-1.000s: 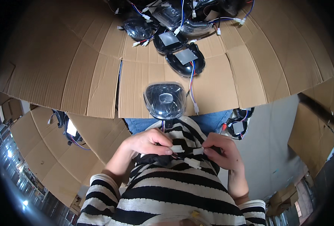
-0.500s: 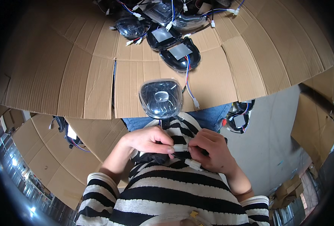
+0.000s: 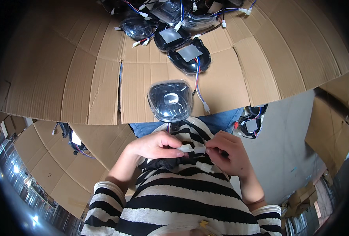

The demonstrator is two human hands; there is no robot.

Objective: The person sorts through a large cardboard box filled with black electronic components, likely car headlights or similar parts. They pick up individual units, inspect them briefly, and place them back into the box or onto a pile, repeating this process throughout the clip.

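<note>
Basically, everything can be placed around the clear-lensed lamp (image 3: 170, 101), which sits lens up at the near edge of a cardboard sheet (image 3: 143, 86). On the wearer's side of that lamp, the left hand (image 3: 156, 145) has thumb and fingers pinched together on a white connector (image 3: 186, 148), whose free end points rightward. Facing it, a little right of the lamp's middle line, the right hand (image 3: 228, 154) nips a smaller white plug (image 3: 199, 150) by its outer end, with fingertips closed and the other fingers curled. Connector and plug are almost end to end; whether they touch, I cannot tell. Further down from the lamp than both, a third connector (image 3: 206, 167) lies against the striped shirt (image 3: 186, 196). Wires (image 3: 169, 127) run from the lamp's near side toward the wearer. Beyond the lamp and slightly right, an upturned black housing (image 3: 189, 59) shows a grey square panel, its coloured leads trailing back to a white end plug (image 3: 206, 107) to the lamp's right. Farther past the lamp lies a heap of similar lamps (image 3: 168, 11). Blue trousers (image 3: 223, 120) show below the sheet, right of the lamp.
</note>
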